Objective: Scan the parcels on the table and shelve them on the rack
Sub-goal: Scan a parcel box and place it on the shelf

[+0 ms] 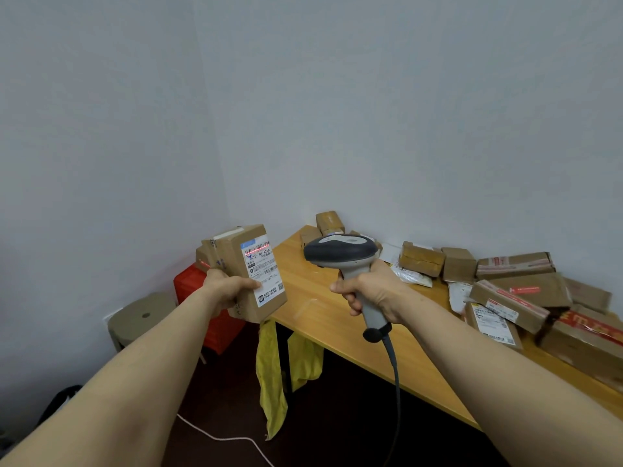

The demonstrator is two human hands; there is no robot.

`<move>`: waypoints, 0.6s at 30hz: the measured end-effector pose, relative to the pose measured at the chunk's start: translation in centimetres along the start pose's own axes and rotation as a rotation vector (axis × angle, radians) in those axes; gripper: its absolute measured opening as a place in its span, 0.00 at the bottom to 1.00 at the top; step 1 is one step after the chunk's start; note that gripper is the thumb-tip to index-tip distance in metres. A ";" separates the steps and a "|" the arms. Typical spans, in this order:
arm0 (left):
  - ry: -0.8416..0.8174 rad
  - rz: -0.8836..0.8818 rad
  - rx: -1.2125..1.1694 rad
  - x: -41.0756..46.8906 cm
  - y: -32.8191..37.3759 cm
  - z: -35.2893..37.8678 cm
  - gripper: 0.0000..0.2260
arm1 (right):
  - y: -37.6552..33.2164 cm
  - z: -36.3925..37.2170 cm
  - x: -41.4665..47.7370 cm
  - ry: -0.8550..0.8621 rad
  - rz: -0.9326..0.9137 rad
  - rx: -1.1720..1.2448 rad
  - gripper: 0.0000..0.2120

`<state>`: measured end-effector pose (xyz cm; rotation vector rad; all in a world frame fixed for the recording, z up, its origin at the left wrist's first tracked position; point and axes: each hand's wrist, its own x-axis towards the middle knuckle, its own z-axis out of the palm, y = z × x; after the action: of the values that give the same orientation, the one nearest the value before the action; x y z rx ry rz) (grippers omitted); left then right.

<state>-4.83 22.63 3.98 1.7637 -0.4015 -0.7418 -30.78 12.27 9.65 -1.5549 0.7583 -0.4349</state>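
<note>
The left hand (229, 288) grips the box (249, 274) upright, just off the tabletop's (337, 318) left end, thumb on the label (264, 271); the right hand (371, 288) is wrapped round the scanner (340, 252), head facing the box; the red beam (258, 251) crosses the top barcode; best to hold both steady and square, thumb off the codes; other parcels (515, 284) lie on the tabletop; no rack shows.

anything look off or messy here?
Parcel pile at the table's right end is heaped, boxes tilted and overlapping. Yellow bags hang off its near edge. Scanner beam sits on the held parcel's barcode, nothing odd there.
</note>
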 end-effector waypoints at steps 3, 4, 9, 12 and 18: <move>0.005 -0.009 -0.015 0.3 -0.2 -0.7 0.26 | -0.2 0.5 0.1 -0.001 0.000 -0.003 0.11; 0.007 -0.011 -0.018 0.4 -0.3 -0.9 0.26 | -0.2 0.7 0.1 -0.004 0.002 -0.002 0.11; 0.003 -0.022 -0.017 0.7 -0.4 -1.7 0.24 | -0.5 1.6 0.4 -0.014 0.005 0.001 0.11; -0.001 -0.017 -0.021 0.8 -0.6 -2.1 0.23 | -0.6 1.9 0.5 0.005 0.012 -0.013 0.11; -0.011 -0.020 -0.033 0.9 -1.1 -2.7 0.25 | -0.9 2.5 0.5 0.021 0.012 -0.016 0.11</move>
<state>-2.46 24.35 3.20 1.7359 -0.3773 -0.7690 -28.57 13.71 10.14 -1.5619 0.7885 -0.4385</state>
